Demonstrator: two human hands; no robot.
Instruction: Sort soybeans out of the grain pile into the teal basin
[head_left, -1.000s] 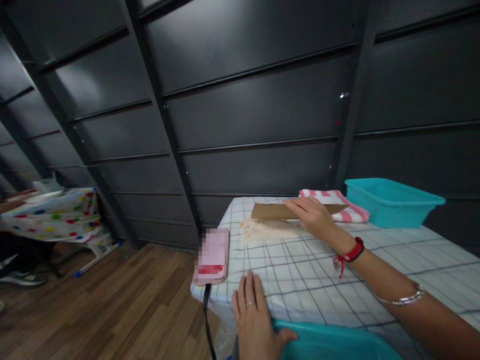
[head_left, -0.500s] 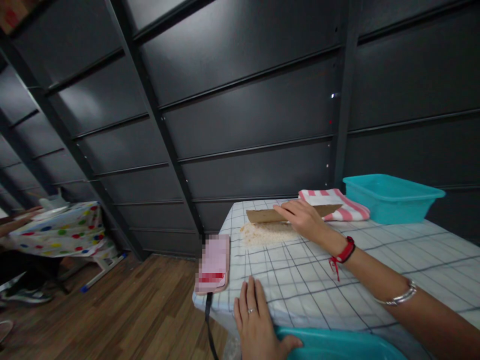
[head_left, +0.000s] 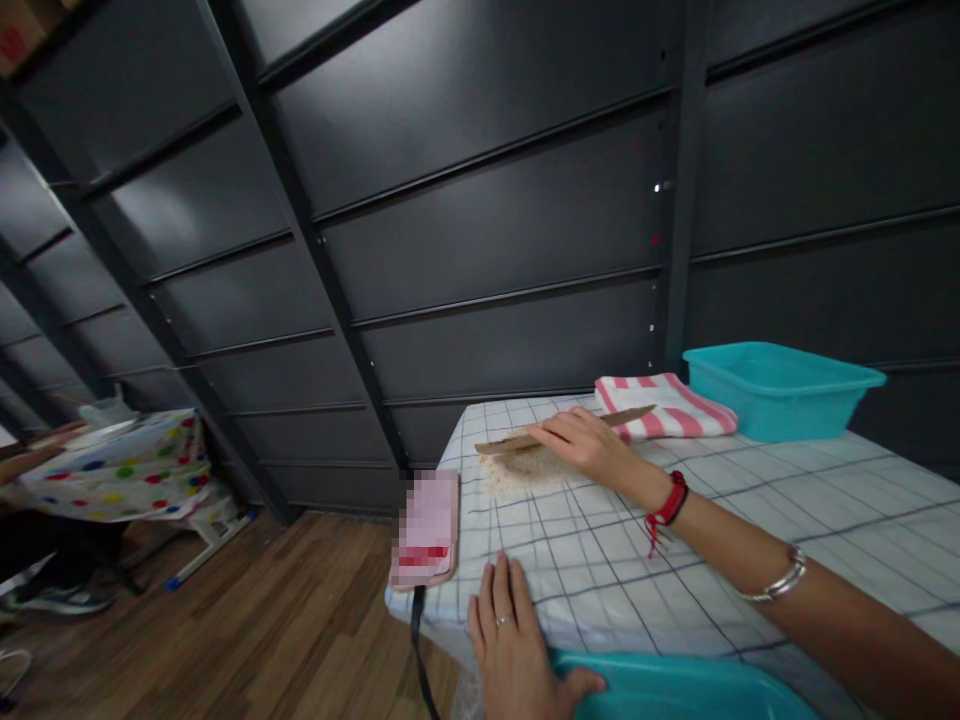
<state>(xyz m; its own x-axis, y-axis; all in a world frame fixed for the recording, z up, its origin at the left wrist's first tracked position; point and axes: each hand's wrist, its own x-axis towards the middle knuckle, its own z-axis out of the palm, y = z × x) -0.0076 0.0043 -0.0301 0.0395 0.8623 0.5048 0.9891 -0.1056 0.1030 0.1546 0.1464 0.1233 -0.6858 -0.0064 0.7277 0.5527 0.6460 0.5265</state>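
Observation:
A strip of brown cardboard [head_left: 501, 446] is gripped in my right hand [head_left: 589, 448], tilted, with its edge down in a pale heap of grains [head_left: 525, 475] that looks like rice. The heap lies on the checked tablecloth [head_left: 559, 545]. My left hand [head_left: 514, 640], with a ring on one finger, rests palm down at the table's near edge, fingers stretched out. Its thumb lies over the rim of a near teal basin [head_left: 660, 670], most of which is out of frame.
A striped pink and white towel [head_left: 686, 410] lies at the back beside a second teal basin [head_left: 784, 395]. On the left table corner is a phone [head_left: 427, 525] with a black strap [head_left: 421, 640]. Further left, a person's arm rests by a dotted-cloth table [head_left: 120, 470].
My right hand has moved a little left and toward me with the cardboard, which now leans flatter over the grains. My left hand has stayed in place.

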